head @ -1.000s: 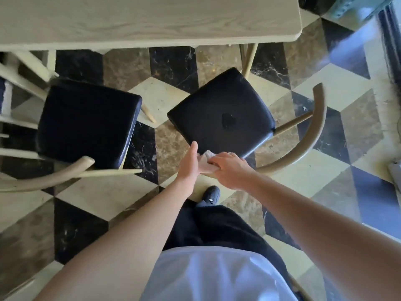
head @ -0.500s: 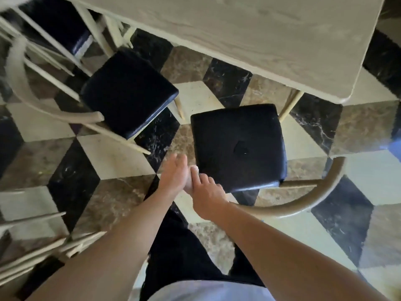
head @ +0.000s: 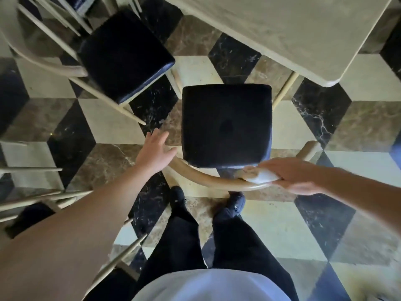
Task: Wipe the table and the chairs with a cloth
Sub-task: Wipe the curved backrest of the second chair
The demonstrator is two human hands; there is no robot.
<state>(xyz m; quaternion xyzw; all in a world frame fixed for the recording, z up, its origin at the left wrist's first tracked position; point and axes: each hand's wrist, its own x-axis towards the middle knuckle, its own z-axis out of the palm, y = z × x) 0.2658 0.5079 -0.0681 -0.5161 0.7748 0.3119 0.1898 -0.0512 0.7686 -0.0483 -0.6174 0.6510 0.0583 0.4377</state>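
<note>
A view from above, looking down a person's body at a chair (head: 226, 127) with a black padded seat and a curved pale wooden backrest (head: 206, 178) that bows toward the viewer. The right hand (head: 290, 174) presses a small white cloth (head: 263, 177) onto the top of the backrest, right of its middle, fingers curled over the cloth with the thumb beneath the rail. The left hand (head: 155, 148) hangs just beside the backrest's left end, fingers spread and relaxed, gripping nothing; whether it touches the wood cannot be told. The step in hand appears to be wiping the backrest. To do it well, the cloth would likely need to wrap the rail and travel its whole curve from one end to the other, while the free hand steadies the chair so it does not slide on the polished floor (head: 368, 122). The table (head: 293, 33) stands beyond the chair at upper right, only its near corner in frame. A second chair (head: 125, 55) with a black seat sits at upper left, blurred. The cloth is mostly hidden by the fingers. The chair legs and the underside of the rail are out of sight, and pale chair parts at the left edge are cut off.
</note>
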